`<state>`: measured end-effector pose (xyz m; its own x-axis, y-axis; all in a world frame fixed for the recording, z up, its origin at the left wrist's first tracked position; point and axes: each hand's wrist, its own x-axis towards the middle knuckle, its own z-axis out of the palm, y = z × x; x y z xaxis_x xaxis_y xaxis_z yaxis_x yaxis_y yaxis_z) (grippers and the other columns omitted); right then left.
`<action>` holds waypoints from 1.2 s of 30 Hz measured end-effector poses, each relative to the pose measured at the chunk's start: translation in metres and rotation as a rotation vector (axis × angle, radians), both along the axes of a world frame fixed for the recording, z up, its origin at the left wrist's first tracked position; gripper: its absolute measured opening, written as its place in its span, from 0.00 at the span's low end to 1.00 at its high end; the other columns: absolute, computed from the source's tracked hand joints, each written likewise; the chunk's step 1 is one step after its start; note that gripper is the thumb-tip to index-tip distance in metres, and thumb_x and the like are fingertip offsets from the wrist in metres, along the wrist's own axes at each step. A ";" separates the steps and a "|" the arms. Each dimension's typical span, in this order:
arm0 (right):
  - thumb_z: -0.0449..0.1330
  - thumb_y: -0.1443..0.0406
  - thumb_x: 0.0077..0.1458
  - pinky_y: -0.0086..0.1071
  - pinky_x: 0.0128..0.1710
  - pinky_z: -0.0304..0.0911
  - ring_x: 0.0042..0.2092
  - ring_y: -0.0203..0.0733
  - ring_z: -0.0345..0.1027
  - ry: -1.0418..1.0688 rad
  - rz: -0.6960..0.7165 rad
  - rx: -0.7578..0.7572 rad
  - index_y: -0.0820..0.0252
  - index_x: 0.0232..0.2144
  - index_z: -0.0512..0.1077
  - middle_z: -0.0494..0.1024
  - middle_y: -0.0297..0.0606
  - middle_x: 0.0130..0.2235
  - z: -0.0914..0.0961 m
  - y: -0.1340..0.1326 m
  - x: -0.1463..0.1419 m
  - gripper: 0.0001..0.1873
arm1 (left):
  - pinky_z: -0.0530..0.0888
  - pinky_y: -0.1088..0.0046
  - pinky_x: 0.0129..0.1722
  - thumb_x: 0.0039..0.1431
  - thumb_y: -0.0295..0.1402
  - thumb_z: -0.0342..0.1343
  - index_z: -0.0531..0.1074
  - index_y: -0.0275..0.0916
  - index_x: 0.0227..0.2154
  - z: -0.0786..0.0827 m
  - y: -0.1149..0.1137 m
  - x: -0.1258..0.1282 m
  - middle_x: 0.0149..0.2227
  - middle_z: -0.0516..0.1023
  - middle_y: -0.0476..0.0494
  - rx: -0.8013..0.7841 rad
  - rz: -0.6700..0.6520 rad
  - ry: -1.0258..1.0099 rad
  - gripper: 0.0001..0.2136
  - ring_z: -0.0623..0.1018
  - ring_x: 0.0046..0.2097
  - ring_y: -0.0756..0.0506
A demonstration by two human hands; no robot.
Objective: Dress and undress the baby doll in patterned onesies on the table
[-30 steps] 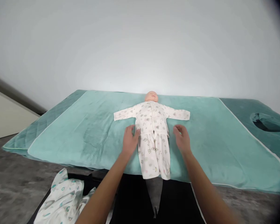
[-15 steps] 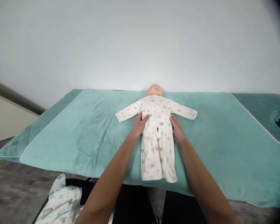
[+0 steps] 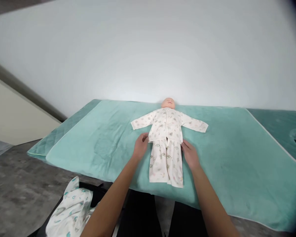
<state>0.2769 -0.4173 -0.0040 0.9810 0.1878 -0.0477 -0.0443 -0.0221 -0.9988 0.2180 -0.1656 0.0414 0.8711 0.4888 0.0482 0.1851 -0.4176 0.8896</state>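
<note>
Baby doll (image 3: pixel 168 103) lies face up on the teal-covered table (image 3: pixel 227 161), head toward the wall (image 3: pixel 148 49), an arrangement that probably puts the waist within easy reach. Its white jacket (image 3: pixel 161 123) is spread, sleeves outward, hem meeting the trousers (image 3: pixel 160 164). Left hand (image 3: pixel 140 144) and right hand (image 3: pixel 190 155), loosely curled, flank that hem, seemingly paired for evenness; whether either pinches cloth, I cannot tell.

A crumpled patterned cloth (image 3: pixel 71 210) lies left, a cream panel (image 3: pixel 19 113) beyond.
</note>
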 end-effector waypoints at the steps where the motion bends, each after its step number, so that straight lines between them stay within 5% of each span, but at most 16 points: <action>1: 0.54 0.51 0.61 0.53 0.62 0.59 0.60 0.54 0.65 -0.009 -0.009 -0.073 0.56 0.54 0.75 0.75 0.40 0.57 -0.002 -0.008 -0.013 0.25 | 0.71 0.61 0.54 0.63 0.36 0.51 0.73 0.37 0.49 0.001 0.006 -0.022 0.49 0.77 0.37 0.038 0.030 -0.012 0.15 0.76 0.51 0.42; 7: 0.50 0.55 0.64 0.51 0.60 0.61 0.57 0.53 0.67 -0.270 -0.040 -0.400 0.58 0.50 0.75 0.73 0.44 0.57 -0.024 -0.049 -0.091 0.21 | 0.70 0.58 0.57 0.65 0.38 0.46 0.71 0.37 0.48 -0.004 0.061 -0.180 0.54 0.72 0.34 0.562 0.448 -0.099 0.15 0.72 0.57 0.40; 11: 0.50 0.56 0.65 0.50 0.56 0.65 0.57 0.54 0.66 -0.394 -0.032 -0.480 0.58 0.48 0.74 0.70 0.44 0.59 -0.030 -0.053 -0.112 0.18 | 0.57 0.45 0.65 0.65 0.41 0.45 0.68 0.37 0.53 -0.018 0.109 -0.271 0.66 0.59 0.30 0.946 0.729 0.267 0.20 0.55 0.70 0.34; 13: 0.49 0.57 0.66 0.51 0.56 0.65 0.58 0.55 0.65 -0.442 -0.016 -0.497 0.58 0.48 0.73 0.69 0.45 0.59 -0.029 -0.051 -0.113 0.18 | 0.55 0.33 0.61 0.63 0.47 0.46 0.61 0.41 0.61 -0.028 0.131 -0.303 0.71 0.48 0.30 0.884 0.880 0.537 0.27 0.47 0.72 0.29; 15: 0.49 0.57 0.66 0.52 0.57 0.63 0.58 0.55 0.64 -0.479 -0.008 -0.505 0.57 0.48 0.73 0.69 0.46 0.58 -0.029 -0.050 -0.111 0.18 | 0.60 0.28 0.53 0.58 0.53 0.49 0.55 0.41 0.65 -0.040 0.149 -0.325 0.71 0.44 0.24 0.598 0.990 0.787 0.36 0.49 0.70 0.22; 18: 0.49 0.56 0.66 0.52 0.58 0.62 0.58 0.54 0.64 -0.503 0.002 -0.525 0.58 0.48 0.72 0.69 0.45 0.58 -0.031 -0.050 -0.109 0.18 | 0.68 0.31 0.45 0.54 0.52 0.52 0.55 0.33 0.65 -0.057 0.160 -0.342 0.64 0.57 0.14 0.308 0.951 0.960 0.40 0.62 0.63 0.16; 24: 0.48 0.56 0.67 0.50 0.58 0.63 0.59 0.53 0.63 -0.519 0.024 -0.546 0.58 0.49 0.72 0.69 0.44 0.59 -0.033 -0.051 -0.109 0.18 | 0.66 0.35 0.48 0.51 0.42 0.51 0.69 0.38 0.55 -0.071 0.156 -0.351 0.59 0.68 0.24 0.400 0.835 0.910 0.28 0.65 0.62 0.19; 30: 0.48 0.57 0.67 0.50 0.58 0.62 0.57 0.53 0.64 -0.563 0.020 -0.541 0.59 0.48 0.72 0.69 0.45 0.58 -0.031 -0.051 -0.108 0.18 | 0.73 0.61 0.41 0.45 0.34 0.54 0.75 0.32 0.47 -0.050 0.178 -0.358 0.44 0.78 0.27 0.359 0.872 0.843 0.24 0.78 0.49 0.31; 36: 0.49 0.58 0.67 0.49 0.57 0.63 0.57 0.52 0.64 -0.601 0.007 -0.530 0.60 0.47 0.72 0.70 0.46 0.57 -0.032 -0.050 -0.106 0.17 | 0.74 0.63 0.39 0.57 0.40 0.43 0.71 0.29 0.54 -0.018 0.185 -0.365 0.44 0.78 0.27 0.385 1.066 0.749 0.27 0.79 0.46 0.33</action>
<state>0.1714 -0.4674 -0.0358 0.8661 0.2949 0.4036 0.4998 -0.4988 -0.7081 -0.1472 0.0192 0.0233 -0.0411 0.9990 0.0194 0.9553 0.0337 0.2938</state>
